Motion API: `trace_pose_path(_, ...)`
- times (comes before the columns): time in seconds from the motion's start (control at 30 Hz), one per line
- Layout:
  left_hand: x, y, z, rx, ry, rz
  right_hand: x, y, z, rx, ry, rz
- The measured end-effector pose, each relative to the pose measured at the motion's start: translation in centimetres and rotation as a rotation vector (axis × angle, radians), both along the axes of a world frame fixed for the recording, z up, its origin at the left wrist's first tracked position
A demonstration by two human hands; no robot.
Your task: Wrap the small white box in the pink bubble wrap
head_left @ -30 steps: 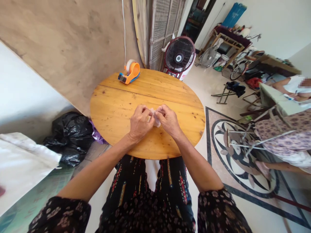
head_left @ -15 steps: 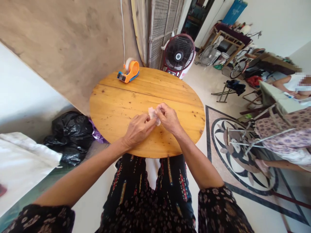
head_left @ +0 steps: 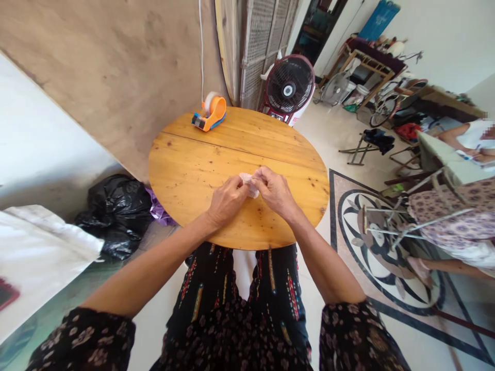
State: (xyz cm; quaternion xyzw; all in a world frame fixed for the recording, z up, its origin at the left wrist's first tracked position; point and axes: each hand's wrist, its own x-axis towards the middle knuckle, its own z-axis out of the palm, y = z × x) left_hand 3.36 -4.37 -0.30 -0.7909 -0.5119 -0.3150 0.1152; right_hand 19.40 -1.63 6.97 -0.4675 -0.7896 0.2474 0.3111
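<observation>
My left hand (head_left: 227, 201) and my right hand (head_left: 275, 190) meet over the middle of a round wooden table (head_left: 185, 165). Both pinch a small crumpled whitish piece of plastic or paper (head_left: 249, 184) between their fingertips, just above the tabletop. Most of the piece is hidden by my fingers. An orange tape dispenser (head_left: 210, 114) stands at the table's far edge, well away from both hands.
A black bag (head_left: 116, 208) and a purple one (head_left: 158, 211) lie on the floor left of the table. A standing fan (head_left: 288, 90) sits behind the table. Another person (head_left: 469, 139) sits at a table far right. A folded metal frame (head_left: 390, 226) lies on the patterned floor.
My left hand dropped toward me half a second ago and has come back up to the whitish piece. My right hand has stayed on it. The view shifted slightly.
</observation>
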Motion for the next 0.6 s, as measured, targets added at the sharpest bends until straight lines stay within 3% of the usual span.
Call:
trace_pose_path(0.13,0.1,0.0,0.0,-0.018,-0.026,0.007,-0.4,-1.1,-0.1,0.043,-0.098,-0.052)
trace_pose_path(0.37,0.1,0.0,-0.5,-0.031,-0.083,0.046,-0.2,-1.7,-2.2,0.088,-0.03,-0.107)
trace_pose_path(0.6,-0.3,0.6,-0.9,0.045,-0.269,0.083,0.2,-2.1,-3.4,0.153,-0.041,-0.056)
